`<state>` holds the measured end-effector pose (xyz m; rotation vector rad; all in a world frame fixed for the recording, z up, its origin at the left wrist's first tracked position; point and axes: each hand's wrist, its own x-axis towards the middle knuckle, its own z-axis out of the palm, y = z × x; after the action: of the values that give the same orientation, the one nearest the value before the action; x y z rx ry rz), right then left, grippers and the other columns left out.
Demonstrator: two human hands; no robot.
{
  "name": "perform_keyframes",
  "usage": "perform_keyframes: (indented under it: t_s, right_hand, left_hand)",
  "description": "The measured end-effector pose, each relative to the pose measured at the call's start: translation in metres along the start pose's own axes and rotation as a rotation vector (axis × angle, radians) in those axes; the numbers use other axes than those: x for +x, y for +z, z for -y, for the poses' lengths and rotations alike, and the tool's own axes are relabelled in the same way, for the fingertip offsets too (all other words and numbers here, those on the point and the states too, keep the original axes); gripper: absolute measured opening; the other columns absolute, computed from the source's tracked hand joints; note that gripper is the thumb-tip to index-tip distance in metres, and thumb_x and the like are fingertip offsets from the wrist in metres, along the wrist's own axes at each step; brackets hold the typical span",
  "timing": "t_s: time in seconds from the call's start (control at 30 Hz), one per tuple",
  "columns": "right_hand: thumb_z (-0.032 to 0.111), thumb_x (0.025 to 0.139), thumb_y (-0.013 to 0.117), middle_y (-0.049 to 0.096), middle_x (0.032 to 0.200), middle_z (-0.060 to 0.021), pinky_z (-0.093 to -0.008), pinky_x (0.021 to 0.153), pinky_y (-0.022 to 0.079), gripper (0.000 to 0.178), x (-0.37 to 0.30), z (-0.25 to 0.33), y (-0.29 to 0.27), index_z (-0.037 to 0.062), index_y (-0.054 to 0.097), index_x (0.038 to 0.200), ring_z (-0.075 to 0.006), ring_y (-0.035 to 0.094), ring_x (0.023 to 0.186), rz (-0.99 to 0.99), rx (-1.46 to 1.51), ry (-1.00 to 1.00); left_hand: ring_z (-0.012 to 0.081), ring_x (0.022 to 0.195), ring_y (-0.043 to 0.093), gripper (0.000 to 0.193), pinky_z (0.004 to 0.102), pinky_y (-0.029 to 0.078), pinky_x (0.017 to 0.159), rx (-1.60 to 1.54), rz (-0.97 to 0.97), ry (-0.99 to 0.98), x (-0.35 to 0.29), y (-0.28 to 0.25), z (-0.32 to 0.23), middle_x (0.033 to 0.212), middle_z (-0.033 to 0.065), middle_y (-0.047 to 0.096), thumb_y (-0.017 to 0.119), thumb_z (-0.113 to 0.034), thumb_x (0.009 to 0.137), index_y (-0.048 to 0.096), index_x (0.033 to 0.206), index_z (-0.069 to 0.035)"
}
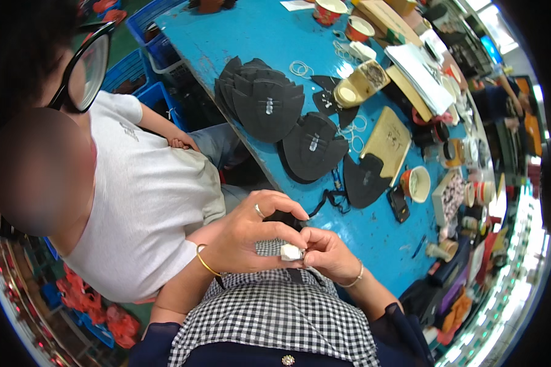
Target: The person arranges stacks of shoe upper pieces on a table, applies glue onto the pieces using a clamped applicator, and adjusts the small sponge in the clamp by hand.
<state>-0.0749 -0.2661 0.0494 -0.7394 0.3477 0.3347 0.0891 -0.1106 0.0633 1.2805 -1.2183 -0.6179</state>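
Observation:
In front of my checked apron, both hands are raised and close together. My left hand (251,235), with a ring and a bracelet, curls its fingers around a small white block-like piece (290,252). Thumb and fingertips of my right hand (332,257) pinch at the right end of that piece, where a small dark bit shows; what exactly they grip is hidden. A black strap (329,202) lies on the table edge just beyond my fingers. Farther out are a black shield-shaped panel (366,180), another panel (312,150) with a clear part, and a stack of similar panels (260,101).
A person in a light shirt (147,196) sits close on my left. The blue table (251,37) carries a tan board (387,140), a yellowish container (362,84), a bowl (417,183), a black phone-like device (399,203) and clutter along its right side. Blue crates (125,73) stand beyond the person.

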Motion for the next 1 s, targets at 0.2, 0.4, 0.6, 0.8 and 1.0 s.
perform_keyframes:
  t_s: [0.2, 0.4, 0.6, 0.8, 1.0]
  right_hand:
    - [0.014, 0.089, 0.068, 0.067, 0.087, -0.0005, -0.0209, 0.070, 0.049, 0.015, -0.010, 0.004, 0.002, 0.0033, 0.067, 0.100, -0.0056, 0.059, 0.077, -0.012, -0.057, 0.234]
    - [0.016, 0.090, 0.068, 0.066, 0.083, -0.0001, -0.0206, 0.064, 0.045, 0.012, -0.042, -0.001, -0.023, 0.0048, 0.065, 0.096, -0.0051, 0.057, 0.073, 0.134, 0.050, 0.262]
    - [0.014, 0.089, 0.070, 0.066, 0.081, -0.0009, -0.0211, 0.061, 0.045, 0.013, -0.107, 0.021, -0.083, 0.0039, 0.066, 0.096, -0.0054, 0.056, 0.069, 0.135, 0.005, 0.262]
    - [0.010, 0.085, 0.073, 0.069, 0.090, -0.0041, -0.0230, 0.077, 0.052, 0.023, -0.176, 0.039, -0.158, -0.0001, 0.067, 0.105, -0.0083, 0.064, 0.085, 0.057, -0.105, 0.164]
    - [0.009, 0.073, 0.075, 0.065, 0.090, -0.0082, -0.0346, 0.073, 0.048, 0.019, -0.194, -0.037, -0.320, 0.0053, 0.068, 0.090, -0.0245, 0.059, 0.080, -0.948, -1.163, -0.187]
  left_hand:
    - [0.0240, 0.111, 0.054, 0.026, 0.0409, 0.038, 0.094, 0.161, 0.192, 0.108, 0.009, -0.012, 0.004, 0.116, 0.0020, 0.060, 0.083, -0.021, 0.067, 0.070, 0.090, -0.019]
    - [0.0248, 0.111, 0.054, 0.023, 0.0434, 0.037, 0.096, 0.076, 0.334, 0.206, 0.035, 0.018, -0.001, 0.115, 0.0031, 0.059, 0.080, -0.029, 0.071, 0.068, 0.088, -0.019]
    - [0.0262, 0.115, 0.051, 0.026, 0.0451, 0.035, 0.098, 0.009, 0.473, 0.150, 0.084, 0.090, 0.001, 0.117, 0.0048, 0.059, 0.080, -0.030, 0.072, 0.068, 0.088, -0.015]
    - [0.0241, 0.118, 0.049, 0.025, 0.0411, 0.033, 0.103, -0.533, 0.388, -0.328, 0.115, 0.183, 0.031, 0.120, 0.0089, 0.056, 0.080, -0.029, 0.073, 0.066, 0.083, -0.011]
    - [0.0213, 0.126, 0.042, 0.034, 0.0386, 0.031, 0.106, -1.044, -0.053, -0.581, 0.133, 0.265, 0.058, 0.135, 0.0073, 0.047, 0.067, -0.045, 0.087, 0.060, 0.092, -0.013]
